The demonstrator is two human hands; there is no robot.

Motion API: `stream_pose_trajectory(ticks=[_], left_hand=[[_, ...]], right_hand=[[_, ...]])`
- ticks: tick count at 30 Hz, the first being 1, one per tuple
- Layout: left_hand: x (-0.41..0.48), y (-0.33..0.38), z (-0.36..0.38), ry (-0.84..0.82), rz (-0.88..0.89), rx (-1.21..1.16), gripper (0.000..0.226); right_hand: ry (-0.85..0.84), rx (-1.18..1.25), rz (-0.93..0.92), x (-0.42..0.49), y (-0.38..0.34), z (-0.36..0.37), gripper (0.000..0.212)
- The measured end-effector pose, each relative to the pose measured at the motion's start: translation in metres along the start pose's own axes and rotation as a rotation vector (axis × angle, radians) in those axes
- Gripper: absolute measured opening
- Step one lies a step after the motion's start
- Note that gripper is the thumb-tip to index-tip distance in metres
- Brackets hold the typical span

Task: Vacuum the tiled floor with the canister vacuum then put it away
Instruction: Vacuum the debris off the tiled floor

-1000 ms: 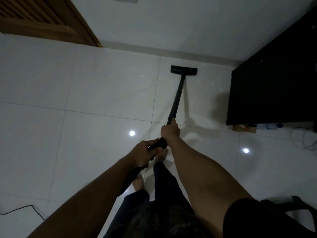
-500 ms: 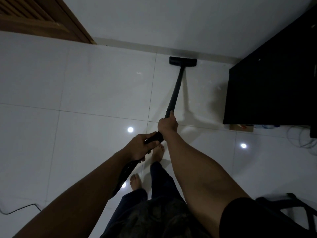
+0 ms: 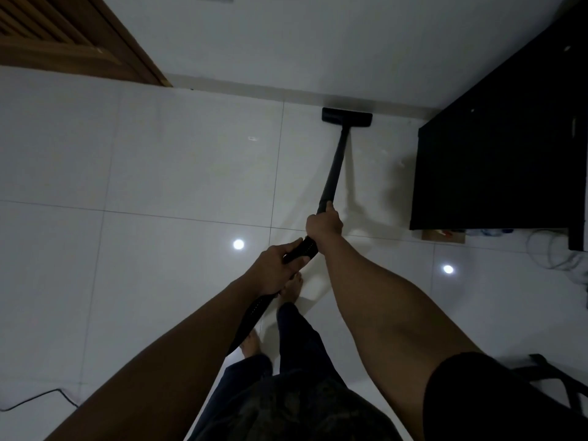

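Observation:
A black vacuum wand (image 3: 334,167) runs from my hands out to its flat floor head (image 3: 346,117), which sits on the white tiled floor (image 3: 178,173) right against the base of the far wall. My right hand (image 3: 324,225) grips the wand's near end. My left hand (image 3: 276,271) grips the ribbed hose handle (image 3: 302,249) just behind it. The black hose (image 3: 251,319) trails down past my left forearm toward my bare feet. The canister itself is out of sight.
A black cabinet (image 3: 496,160) stands on the right, with a small box (image 3: 444,235) and white cables (image 3: 553,249) at its foot. A wooden louvred door (image 3: 63,36) is at the top left. A thin black cord (image 3: 35,399) crosses the floor at bottom left. A dark strap (image 3: 556,380) lies at bottom right.
Both hands have pushed the wand forward, and the floor head has slid from mid-tile up to the base of the far wall.

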State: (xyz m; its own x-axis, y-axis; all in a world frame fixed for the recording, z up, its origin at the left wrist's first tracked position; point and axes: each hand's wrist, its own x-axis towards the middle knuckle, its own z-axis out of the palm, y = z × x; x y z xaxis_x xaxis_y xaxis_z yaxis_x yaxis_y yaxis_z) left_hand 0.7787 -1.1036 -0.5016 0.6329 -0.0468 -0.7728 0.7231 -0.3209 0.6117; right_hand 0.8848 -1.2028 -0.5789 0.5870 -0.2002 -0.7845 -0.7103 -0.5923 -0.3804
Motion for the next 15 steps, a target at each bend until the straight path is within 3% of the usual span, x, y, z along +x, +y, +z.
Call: stream_pose_trajectory(ticks=[15], left_hand=[[-0.093,-0.07,0.017,-0.062,-0.016,0.125,0.054]], right_hand=[[0.052,0.069,-0.09,-0.092,0.083,0.047,0.063]])
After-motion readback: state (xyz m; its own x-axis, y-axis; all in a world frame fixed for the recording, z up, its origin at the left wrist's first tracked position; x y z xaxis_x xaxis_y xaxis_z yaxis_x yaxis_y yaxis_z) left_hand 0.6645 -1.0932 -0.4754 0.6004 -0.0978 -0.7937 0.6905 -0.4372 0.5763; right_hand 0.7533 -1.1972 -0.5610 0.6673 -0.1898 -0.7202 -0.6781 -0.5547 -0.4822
